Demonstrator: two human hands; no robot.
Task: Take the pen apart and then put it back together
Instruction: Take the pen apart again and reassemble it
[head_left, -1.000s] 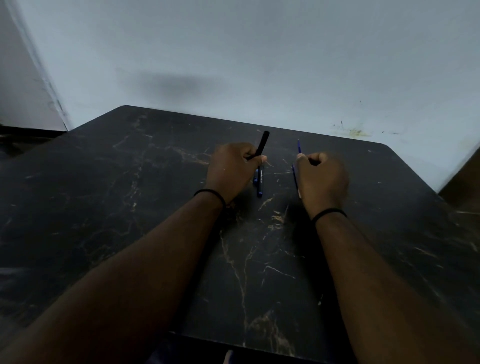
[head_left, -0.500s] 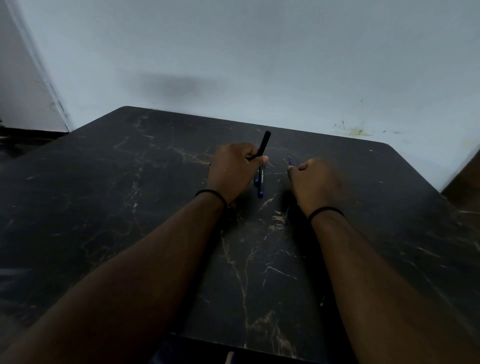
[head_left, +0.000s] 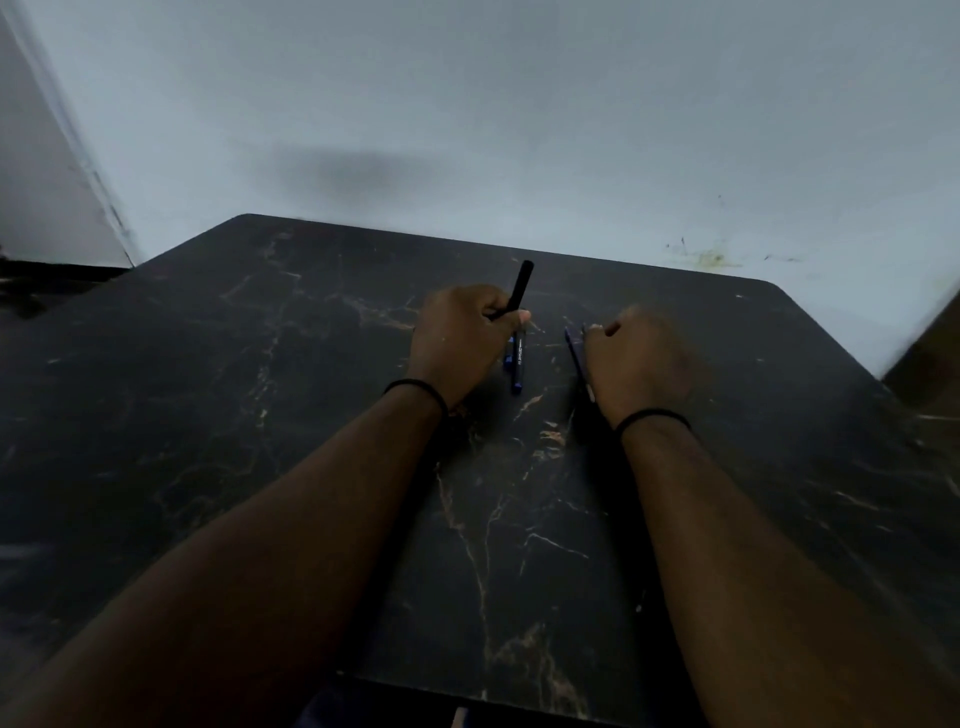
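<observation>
My left hand (head_left: 460, 340) grips the upright barrel (head_left: 521, 288); my right hand (head_left: 636, 358) pinches the refill (head_left: 575, 356), pointing away, just right of it

The pen is apart. Its black barrel (head_left: 521, 285) stands tilted, rising out of the left hand (head_left: 457, 340) that grips it. A blue-tipped piece with white print (head_left: 517, 364) lies just right of that hand. The thin refill (head_left: 576, 356) slants along the right hand's (head_left: 636, 358) left edge.
</observation>
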